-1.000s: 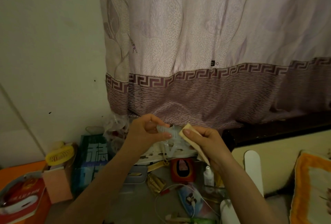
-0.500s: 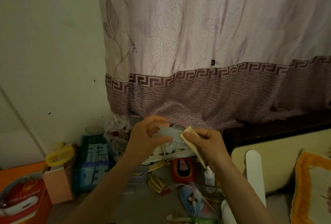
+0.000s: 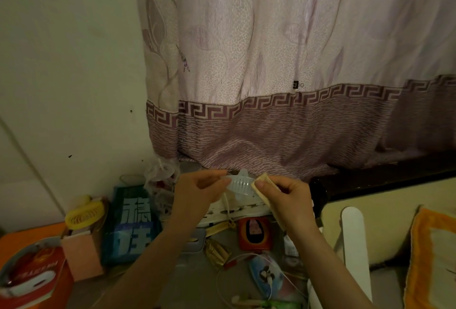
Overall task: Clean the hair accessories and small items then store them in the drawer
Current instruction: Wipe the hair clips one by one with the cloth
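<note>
Left hand (image 3: 197, 192) and right hand (image 3: 288, 197) raised side by side above cluttered table (image 3: 197, 281), before curtain (image 3: 271, 62). Hair clip (image 3: 238, 183) between them, cloth (image 3: 261, 185) touching its right end. Below hands: red case (image 3: 255, 233). Left of it: tall packet (image 3: 130, 224), then small box (image 3: 82, 254) with fan (image 3: 85, 213) on top. Cushion (image 3: 431, 259) far right.

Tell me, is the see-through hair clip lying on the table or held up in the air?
Held up. The left hand pinches the clear hair clip above the clutter, while the right hand presses a beige cloth against it.
</note>
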A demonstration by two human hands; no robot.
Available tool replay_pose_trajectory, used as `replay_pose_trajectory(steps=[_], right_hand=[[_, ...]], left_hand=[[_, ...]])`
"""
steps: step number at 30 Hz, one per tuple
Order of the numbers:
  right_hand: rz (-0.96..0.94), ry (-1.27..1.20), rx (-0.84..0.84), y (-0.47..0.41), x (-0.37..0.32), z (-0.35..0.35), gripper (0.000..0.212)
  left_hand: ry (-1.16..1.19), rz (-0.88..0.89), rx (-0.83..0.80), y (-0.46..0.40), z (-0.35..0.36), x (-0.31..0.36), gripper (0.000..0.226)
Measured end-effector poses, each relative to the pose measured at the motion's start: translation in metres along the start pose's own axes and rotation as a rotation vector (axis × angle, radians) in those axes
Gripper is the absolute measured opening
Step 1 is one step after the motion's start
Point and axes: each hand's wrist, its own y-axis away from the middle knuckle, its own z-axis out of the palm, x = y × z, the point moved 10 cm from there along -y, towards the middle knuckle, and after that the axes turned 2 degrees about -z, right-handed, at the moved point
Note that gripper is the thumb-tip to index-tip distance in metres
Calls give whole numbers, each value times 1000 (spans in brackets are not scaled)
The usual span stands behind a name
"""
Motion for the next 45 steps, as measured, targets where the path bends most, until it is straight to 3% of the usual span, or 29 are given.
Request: replay_pose_trajectory(steps=[12, 19, 26, 34, 38, 45], right_hand=[[-46, 70, -273, -12, -16, 22, 17], [-47, 172, -305, -10, -3, 31, 24], [-29, 313, -283, -12, 16, 17, 24], [47, 228, -256, -13, 25, 4, 17], [58, 25, -198, -14, 14, 0, 6], [20, 12, -167, -17, 5, 4, 10]], left_hand=[[-29, -4, -75, -3, 12, 0, 18], [-52, -5, -82, -5, 15, -5, 17], [-63, 46, -42, -3, 7, 4, 24], [-98, 27, -14, -10, -3, -2, 18], [-118, 24, -58, -9, 0, -5, 20], [-18, 10, -203, 0, 19, 2, 23]])
